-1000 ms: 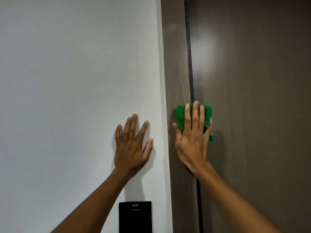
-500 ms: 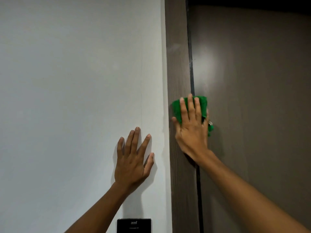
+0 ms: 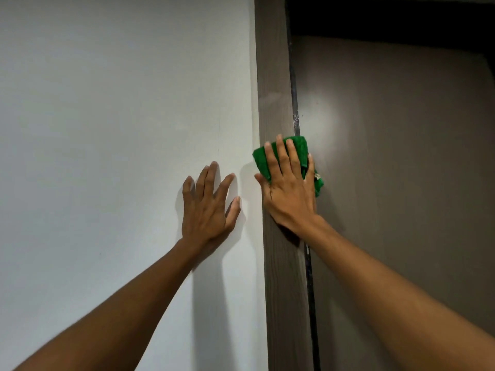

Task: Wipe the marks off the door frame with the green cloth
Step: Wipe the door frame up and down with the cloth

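A brown wood-grain door frame (image 3: 273,84) runs vertically through the middle of the view. My right hand (image 3: 290,191) lies flat on it and presses the folded green cloth (image 3: 301,149) against the frame; the cloth sticks out above and to the right of my fingers, over the dark gap beside the door. A faint pale smudge shows on the frame above the cloth. My left hand (image 3: 210,207) rests flat on the white wall (image 3: 120,116) with fingers spread, just left of the frame, holding nothing.
The brown door (image 3: 401,170) fills the right side, with a bright reflection near the cloth. The dark top of the door frame (image 3: 388,20) crosses the upper right. A narrow black gap (image 3: 310,290) separates frame and door.
The view has tilted upward: the top of the door frame has come into view and the black wall panel has dropped out of sight. My right hand has slid the cloth up the frame.
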